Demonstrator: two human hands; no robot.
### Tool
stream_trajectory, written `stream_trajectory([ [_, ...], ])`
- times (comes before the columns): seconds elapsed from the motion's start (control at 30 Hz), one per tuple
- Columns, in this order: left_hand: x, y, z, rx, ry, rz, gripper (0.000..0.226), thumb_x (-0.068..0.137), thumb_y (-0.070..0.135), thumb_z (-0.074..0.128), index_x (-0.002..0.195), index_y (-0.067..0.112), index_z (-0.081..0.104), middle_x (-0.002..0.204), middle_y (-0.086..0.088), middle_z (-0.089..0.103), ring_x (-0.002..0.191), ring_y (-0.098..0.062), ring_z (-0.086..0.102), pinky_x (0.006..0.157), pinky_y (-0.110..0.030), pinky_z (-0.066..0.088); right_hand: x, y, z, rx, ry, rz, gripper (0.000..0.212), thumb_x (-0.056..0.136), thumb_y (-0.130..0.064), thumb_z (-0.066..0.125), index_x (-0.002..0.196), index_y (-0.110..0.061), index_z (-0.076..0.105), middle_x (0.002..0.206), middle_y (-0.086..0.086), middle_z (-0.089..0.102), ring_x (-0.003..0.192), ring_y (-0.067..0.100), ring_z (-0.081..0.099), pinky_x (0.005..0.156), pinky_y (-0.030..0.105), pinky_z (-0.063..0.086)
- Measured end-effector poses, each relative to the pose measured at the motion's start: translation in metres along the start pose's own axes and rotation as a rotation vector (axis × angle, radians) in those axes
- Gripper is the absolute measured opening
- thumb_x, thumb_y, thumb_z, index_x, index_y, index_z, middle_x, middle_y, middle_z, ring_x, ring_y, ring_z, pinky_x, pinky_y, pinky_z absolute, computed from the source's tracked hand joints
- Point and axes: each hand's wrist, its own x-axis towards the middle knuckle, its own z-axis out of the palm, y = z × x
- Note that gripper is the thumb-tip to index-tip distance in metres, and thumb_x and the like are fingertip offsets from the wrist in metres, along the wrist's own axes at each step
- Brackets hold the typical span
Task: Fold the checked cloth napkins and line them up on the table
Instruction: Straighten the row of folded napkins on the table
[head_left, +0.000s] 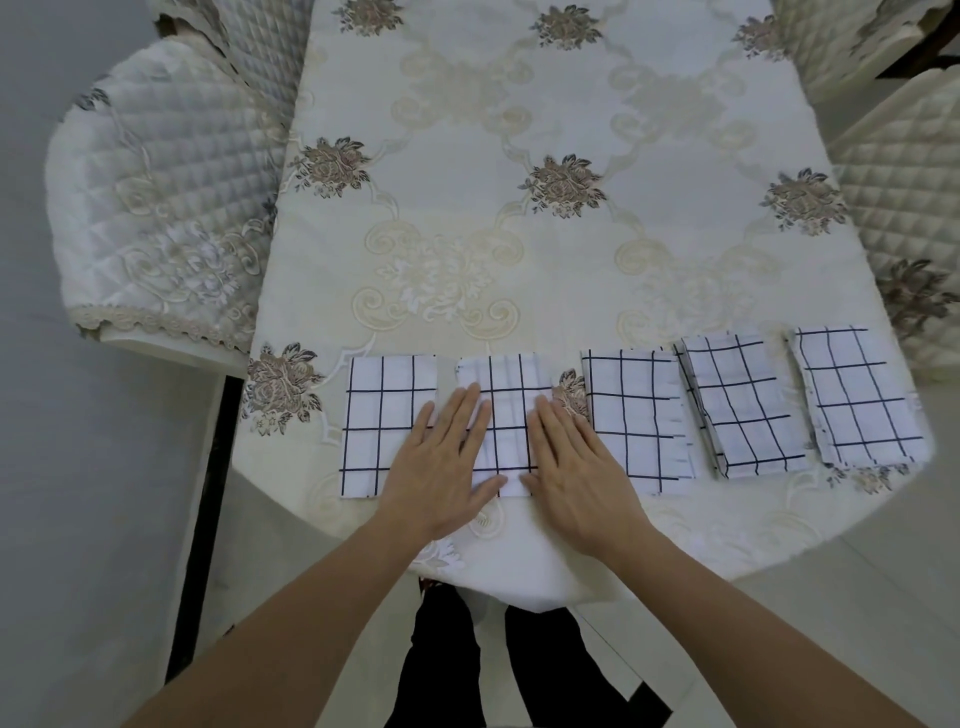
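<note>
Two hands press flat on one folded checked napkin (506, 395). The left hand (441, 467) and the right hand (571, 467) lie side by side with straight fingers. They hold nothing and only push the cloth down on the embroidered tablecloth (519, 234).

Directly left of the hands lies the leftmost napkin (382, 415), and the left palm covers its right edge. Just right of the right hand is the third napkin (631, 415), with a narrow gap between. Farther right come the fourth napkin (743, 405), which is tilted, and the fifth napkin (857, 395).

Several things could go wrong, in my judgement. If the hands slide while lifting, they may drag the pressed napkin out of the row or let its layers spring open. The left palm may pull the leftmost napkin with it, because it rests on both. The whole row sits close to the table edge under the wrists, so a pull toward the body could send a napkin over it. The tablecloth itself may also shift.

The lower half of the pressed napkin is hidden under the hands, so I cannot tell if its edges meet well. The wide lens bends the row, so its straightness is hard to judge. Whether unfolded napkins remain outside the view is not visible.
</note>
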Motion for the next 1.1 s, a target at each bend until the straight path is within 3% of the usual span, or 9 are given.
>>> stream_trajectory([
  [0.4,-0.004,-0.005,0.007,0.004,0.035,0.039,0.078,0.102,0.062,0.006,0.159,0.009,0.010,0.167,-0.011,-0.002,0.154,-0.021,-0.002,0.121,-0.054,0.018,-0.005,0.000,0.005,-0.028,-0.029,0.035,0.071,0.106,-0.047,0.021,0.154,0.005,0.021,0.163,0.023,0.015,0.153,0.031,0.015,0.122,0.049,0.025],
  [0.5,-0.005,-0.001,0.007,0.001,0.027,0.020,0.075,0.102,0.058,0.013,0.159,0.008,0.010,0.167,-0.012,-0.001,0.155,-0.023,-0.001,0.120,-0.055,0.018,-0.005,-0.002,0.002,-0.025,-0.034,0.027,0.072,0.106,-0.048,0.019,0.154,0.005,0.020,0.164,0.023,0.014,0.153,0.031,0.013,0.122,0.048,0.025],
  [0.63,0.000,0.008,-0.009,-0.016,0.088,0.004,0.080,0.099,0.058,0.027,0.158,0.006,0.013,0.167,-0.012,0.005,0.154,-0.024,0.004,0.122,-0.054,0.014,-0.012,0.008,-0.009,-0.014,0.019,0.061,0.070,0.106,-0.047,0.019,0.156,0.001,0.019,0.165,0.017,0.013,0.154,0.026,0.011,0.123,0.043,0.014],
  [0.8,0.016,0.061,-0.035,-0.050,0.115,0.100,0.077,0.095,0.051,0.030,0.156,0.005,0.023,0.165,-0.011,0.017,0.153,-0.024,0.013,0.123,-0.050,0.011,-0.037,0.050,-0.016,-0.017,-0.004,0.109,0.068,0.105,-0.045,0.022,0.154,0.003,0.025,0.162,0.019,0.023,0.151,0.028,0.024,0.121,0.042,0.013],
  [0.9,0.032,0.102,-0.029,-0.001,0.043,0.169,0.076,0.097,0.051,0.025,0.158,0.006,0.018,0.166,-0.011,0.010,0.154,-0.025,0.005,0.125,-0.046,0.006,-0.053,0.087,-0.014,-0.035,-0.010,0.086,0.069,0.103,-0.045,0.027,0.151,0.005,0.032,0.158,0.022,0.031,0.148,0.031,0.031,0.119,0.043,0.017],
  [1.0,0.044,0.128,-0.019,0.020,-0.050,0.157,0.078,0.098,0.054,0.024,0.158,0.007,0.010,0.167,-0.010,0.001,0.154,-0.025,-0.001,0.125,-0.047,0.008,-0.061,0.116,-0.013,-0.031,-0.028,0.033,0.074,0.102,-0.051,0.027,0.152,0.003,0.031,0.160,0.020,0.029,0.149,0.029,0.028,0.119,0.045,0.019],
  [1.1,0.051,0.147,-0.012,0.019,-0.055,0.082,0.077,0.099,0.057,0.026,0.157,0.007,0.019,0.166,-0.009,0.012,0.154,-0.024,0.010,0.123,-0.049,0.018,-0.062,0.134,-0.008,-0.013,-0.051,-0.029,0.083,0.100,-0.062,0.024,0.155,0.000,0.025,0.163,0.017,0.021,0.152,0.027,0.020,0.119,0.046,0.018],
])
